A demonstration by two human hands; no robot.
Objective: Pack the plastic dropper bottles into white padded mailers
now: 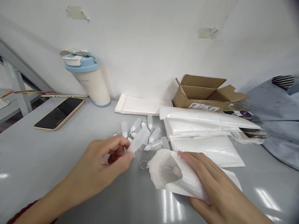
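Between the thumb and fingers of my left hand (105, 166) is a small translucent plastic bottle (138, 140), tilted above the table. My right hand (210, 183) grips a white bubble mailer (187, 177) around its sides, its mouth open and facing left. Something small and pale shows inside the mailer, too dim to make out fully. Behind my left hand lies a loose pile of similar small squeeze bottles (154, 145) with white caps on thin loops. One cap loop (143, 164) pokes out by the mailer's left edge; the rest of that piece is hidden.
More bubble mailers (205, 146) are stacked behind my right hand. Flat pale mailers (142, 105) lie against the wall beside an open cardboard box (198, 90). A tumbler (91, 81) and a phone (61, 113) occupy the back left. Grey-blue fabric (277, 124) hangs at the right.
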